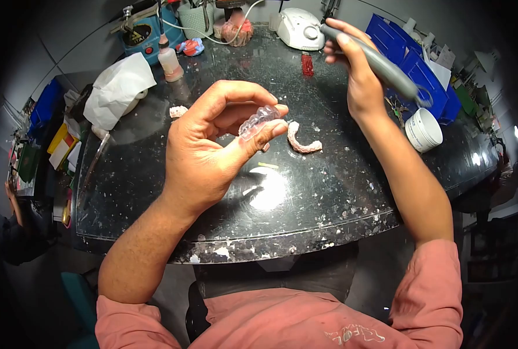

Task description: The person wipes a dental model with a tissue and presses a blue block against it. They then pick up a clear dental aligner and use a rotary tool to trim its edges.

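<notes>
Between the thumb and fingers of my left hand [203,148] is a clear dental aligner [259,122], tooth shapes showing along it, held above the middle of the table. My right hand [361,75], raised at the right, is wrapped round a grey dental handpiece [381,63]. The handpiece's back end points down to the right; its tip at the upper left is hard to make out. Just right of my left fingertips, a pinkish horseshoe-shaped dental model [302,142] lies on the table. Another small pinkish piece [178,111] lies left of my left hand, apart from it.
On the black speckled table [224,230] stand a plastic bottle [170,63], a white control unit [300,28] and a white tub [424,130]. A small red object [307,64] lies at the back. Blue bins [413,70] line the right; white paper [119,87] sits left. Another person's hand [10,190] shows far left.
</notes>
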A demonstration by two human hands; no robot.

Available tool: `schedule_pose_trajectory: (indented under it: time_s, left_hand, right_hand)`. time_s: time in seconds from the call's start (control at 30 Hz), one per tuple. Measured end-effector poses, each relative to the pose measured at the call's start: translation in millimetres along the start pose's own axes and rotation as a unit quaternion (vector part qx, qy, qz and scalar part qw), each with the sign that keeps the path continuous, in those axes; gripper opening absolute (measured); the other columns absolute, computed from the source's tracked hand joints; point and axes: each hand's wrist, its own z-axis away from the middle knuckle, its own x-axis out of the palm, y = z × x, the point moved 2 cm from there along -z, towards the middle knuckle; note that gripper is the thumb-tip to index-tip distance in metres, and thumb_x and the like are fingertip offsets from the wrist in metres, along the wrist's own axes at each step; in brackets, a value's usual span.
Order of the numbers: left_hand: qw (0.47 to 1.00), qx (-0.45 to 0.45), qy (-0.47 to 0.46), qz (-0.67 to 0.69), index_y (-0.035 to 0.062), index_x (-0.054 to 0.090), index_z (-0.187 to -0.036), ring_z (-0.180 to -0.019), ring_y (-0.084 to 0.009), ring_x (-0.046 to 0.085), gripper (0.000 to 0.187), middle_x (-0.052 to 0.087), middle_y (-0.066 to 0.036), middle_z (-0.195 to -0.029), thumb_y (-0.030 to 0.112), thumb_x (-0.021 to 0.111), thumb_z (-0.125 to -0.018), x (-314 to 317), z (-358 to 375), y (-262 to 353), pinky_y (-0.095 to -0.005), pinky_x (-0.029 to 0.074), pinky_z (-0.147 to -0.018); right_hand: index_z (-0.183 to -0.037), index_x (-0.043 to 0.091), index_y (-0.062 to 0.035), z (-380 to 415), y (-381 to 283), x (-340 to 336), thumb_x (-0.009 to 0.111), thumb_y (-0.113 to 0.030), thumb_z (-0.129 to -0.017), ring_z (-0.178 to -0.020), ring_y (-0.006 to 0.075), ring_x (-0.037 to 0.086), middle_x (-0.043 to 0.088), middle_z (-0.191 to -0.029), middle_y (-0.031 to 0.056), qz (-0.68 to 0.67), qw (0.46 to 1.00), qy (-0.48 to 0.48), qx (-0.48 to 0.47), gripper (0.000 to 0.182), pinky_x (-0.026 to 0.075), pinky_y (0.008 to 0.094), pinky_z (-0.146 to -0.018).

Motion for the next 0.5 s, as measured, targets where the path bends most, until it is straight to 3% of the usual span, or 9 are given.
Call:
schedule_pose_trajectory:
  time_s: [0.07,0.17,0.23,0.27,0.33,0.4,0.5]
  left_hand:
    - [1.0,-0.011,0.007,0.006,0.002,0.058,-0.113,-0.089,-0.016,0.071,0.028,0.071,-0.014,-0.105,0.004,0.07,-0.088,1.6,1.8,-0.2,-0.0211,0.053,-0.062]
    - [0.999,-0.035,0.017,0.007,0.0014,0.062,-0.112,-0.087,-0.0137,0.07,0.025,0.072,-0.011,-0.104,0.004,0.071,-0.088,4.6,2.3,0.3,-0.0192,0.051,-0.06]
    - [0.997,-0.057,0.042,0.013,0.0014,0.067,-0.112,-0.083,-0.0115,0.068,0.024,0.072,-0.007,-0.1,0.006,0.07,-0.088,7.9,4.3,-0.9,-0.0186,0.05,-0.061]
    - [0.998,-0.042,0.039,-0.021,0.0012,0.066,-0.114,-0.084,-0.0113,0.068,0.026,0.071,-0.007,-0.099,0.007,0.07,-0.089,7.6,4.0,-1.1,-0.019,0.05,-0.062]
    - [0.997,-0.029,0.031,-0.058,0.0009,0.065,-0.116,-0.084,-0.0111,0.067,0.028,0.071,-0.008,-0.098,0.009,0.07,-0.089,8.6,2.8,0.4,-0.0193,0.05,-0.064]
    - [0.992,-0.11,0.036,0.049,-0.0028,0.063,-0.119,-0.086,-0.0124,0.067,0.031,0.069,-0.011,-0.098,0.011,0.067,-0.092,12.0,5.7,1.0,-0.0221,0.053,-0.069]
    - [0.98,-0.16,0.042,0.106,-0.0074,0.06,-0.12,-0.087,-0.0146,0.067,0.032,0.069,-0.015,-0.1,0.011,0.062,-0.094,14.2,5.0,-1.4,-0.0257,0.055,-0.075]
  right_hand:
    - [-0.128,0.056,0.0021,27.8,-33.3,11.7,0.057,-0.02,-0.098,-0.092,0.0153,0.066,0.067,-0.105,0.0125,-0.049,0.997,-0.056,-0.02,0.038,0.052,0.0257,-0.076]
    - [-0.119,0.057,0.0025,62.2,-52.1,19.0,0.067,-0.009,-0.092,-0.101,0.0197,0.067,0.066,-0.108,0.0132,-0.047,0.987,-0.124,-0.096,0.031,0.054,0.0294,-0.082]
    - [-0.114,0.057,0.0018,76.3,-58.2,23.2,0.071,0.0,-0.086,-0.099,0.0191,0.067,0.065,-0.106,0.0128,-0.006,0.983,-0.163,-0.088,0.031,0.055,0.0303,-0.085]
    - [-0.12,0.047,-0.0025,79.1,-60.8,23.6,0.066,-0.001,-0.089,-0.103,0.0247,0.065,0.064,-0.107,0.0173,0.042,0.978,-0.187,-0.086,0.037,0.055,0.0356,-0.085]
    - [-0.12,0.046,-0.0023,81.6,-64.7,24.6,0.068,0.0,-0.088,-0.101,0.0236,0.066,0.064,-0.106,0.0164,0.041,0.98,-0.182,-0.066,0.039,0.055,0.0356,-0.085]
    - [-0.121,0.046,-0.0021,81.8,-64.5,25.7,0.069,0.001,-0.086,-0.1,0.0226,0.066,0.063,-0.106,0.0155,0.042,0.982,-0.178,-0.05,0.041,0.055,0.0355,-0.084]
    - [-0.121,0.047,-0.0036,82.5,-62.6,24.5,0.071,0.001,-0.085,-0.098,0.0201,0.065,0.063,-0.105,0.0135,0.018,0.984,-0.173,-0.036,0.043,0.055,0.0334,-0.084]
